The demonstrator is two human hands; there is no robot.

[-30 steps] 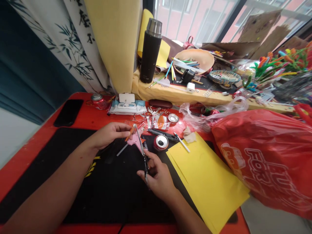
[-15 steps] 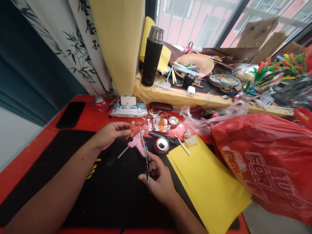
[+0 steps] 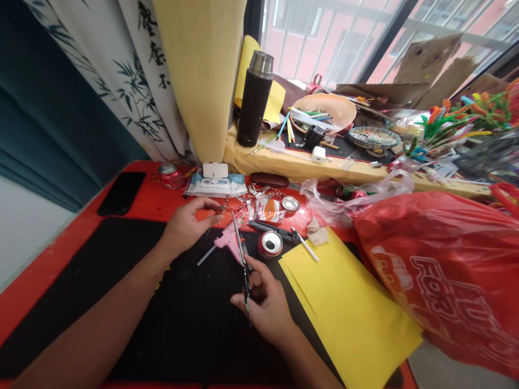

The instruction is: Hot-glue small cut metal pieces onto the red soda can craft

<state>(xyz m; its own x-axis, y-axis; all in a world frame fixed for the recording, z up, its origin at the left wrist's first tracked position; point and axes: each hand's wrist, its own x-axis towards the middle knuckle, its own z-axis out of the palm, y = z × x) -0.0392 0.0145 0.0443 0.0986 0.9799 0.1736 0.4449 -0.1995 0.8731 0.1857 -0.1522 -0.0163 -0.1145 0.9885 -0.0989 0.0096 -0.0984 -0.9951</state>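
My left hand point(image 3: 190, 227) pinches a small thin piece point(image 3: 221, 209) between thumb and fingertips; it shows nearly edge-on, so its shape is unclear. In my right hand point(image 3: 265, 297) is a pair of scissors point(image 3: 242, 259), blades pointing away from me and apart from the small piece. Beneath the blades lies a pink glue gun point(image 3: 228, 237) with a clear stick out of its back. To the right of the scissors stands a cut-down drink can point(image 3: 270, 245). Beyond it are a utility knife point(image 3: 273, 230), a printed can sheet point(image 3: 269, 210) and a round can end point(image 3: 290, 203).
Yellow paper sheets point(image 3: 348, 308) and a white pen point(image 3: 305, 244) lie at right, beside a full red plastic bag point(image 3: 438, 270). At the back are a wipes pack point(image 3: 217, 186), a black phone point(image 3: 121, 193) and a red can point(image 3: 170, 176). A black thermos point(image 3: 254, 102) stands on the sill.
The piece in my left hand showed a broad orange face before; now it is turned nearly edge-on. My right hand and the scissors have hardly moved; the view has shifted slightly.
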